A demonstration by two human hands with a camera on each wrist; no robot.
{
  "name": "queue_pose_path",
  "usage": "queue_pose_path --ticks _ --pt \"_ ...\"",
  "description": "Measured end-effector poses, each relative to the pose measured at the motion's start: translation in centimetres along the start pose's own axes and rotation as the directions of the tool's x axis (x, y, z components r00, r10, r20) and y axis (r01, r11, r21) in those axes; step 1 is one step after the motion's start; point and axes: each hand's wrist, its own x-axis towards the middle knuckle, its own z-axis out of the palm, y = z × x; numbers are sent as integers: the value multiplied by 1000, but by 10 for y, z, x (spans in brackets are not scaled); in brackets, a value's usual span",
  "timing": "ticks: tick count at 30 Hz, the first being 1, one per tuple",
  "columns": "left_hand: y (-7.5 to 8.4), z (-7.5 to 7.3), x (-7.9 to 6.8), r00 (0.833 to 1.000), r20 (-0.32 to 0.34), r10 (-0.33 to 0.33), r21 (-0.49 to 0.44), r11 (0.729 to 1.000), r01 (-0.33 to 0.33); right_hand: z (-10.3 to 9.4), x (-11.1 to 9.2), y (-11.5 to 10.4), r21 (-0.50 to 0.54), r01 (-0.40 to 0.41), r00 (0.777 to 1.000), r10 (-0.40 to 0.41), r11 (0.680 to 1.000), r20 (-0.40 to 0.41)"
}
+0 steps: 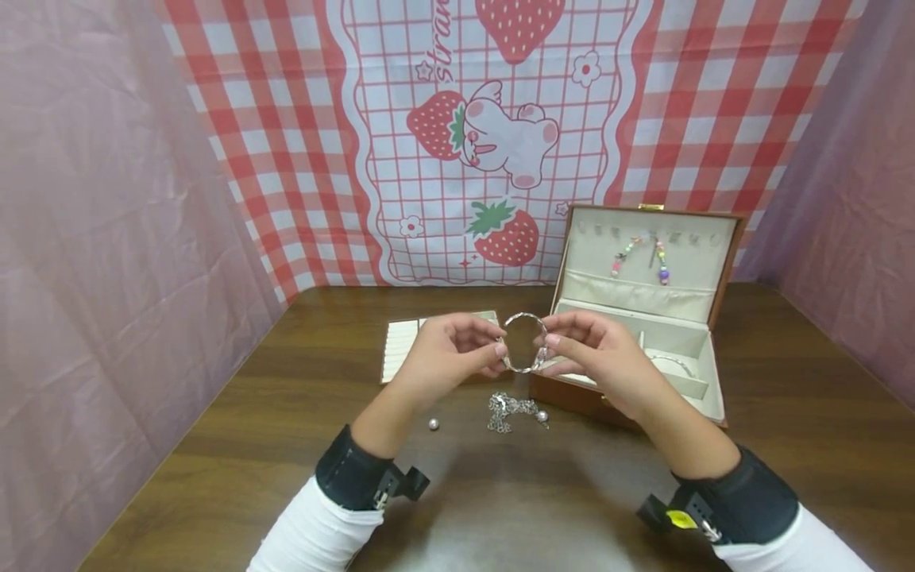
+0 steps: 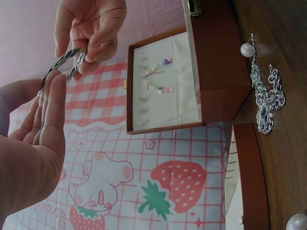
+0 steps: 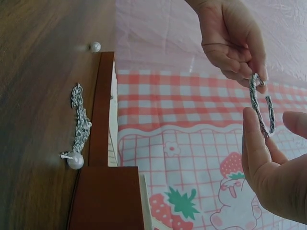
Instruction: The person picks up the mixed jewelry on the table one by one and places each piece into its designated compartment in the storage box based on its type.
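Note:
A silver twisted bracelet (image 1: 525, 316) is held up above the table between both hands, its ring facing the head camera. My left hand (image 1: 452, 353) pinches its left side between thumb and fingers. On the opposite side, my right hand (image 1: 604, 353) grips it with thumb and fingertips. The right wrist view shows the bracelet (image 3: 254, 98) edge-on, with a gap in its band. Below the hands, a silver chain (image 1: 500, 409) lies heaped on the table, a pearl (image 1: 542, 415) at its right end. Another pearl (image 1: 433, 424) lies to the left.
An open brown jewelry box (image 1: 572, 397) stands at the right, with a beaded bracelet (image 1: 663, 274) hanging inside its lid and a silver bangle (image 1: 672, 363) in a compartment. A cream tray (image 1: 400, 334) lies behind my left hand. A strawberry-print cloth (image 1: 300, 159) hangs behind.

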Motion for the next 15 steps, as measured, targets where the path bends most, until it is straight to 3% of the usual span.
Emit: queue_pose_path --ticks 4,7,15 --pt "0 3 -1 999 -32 41 -22 999 -42 2 -1 1 78 -40 999 41 996 -4" --pt "-1 6 0 997 -57 49 -41 998 -51 2 -1 3 149 -24 999 28 989 -24" --pt "-9 17 2 998 -52 -30 -175 984 21 -1 1 5 204 40 996 -23 978 -84"
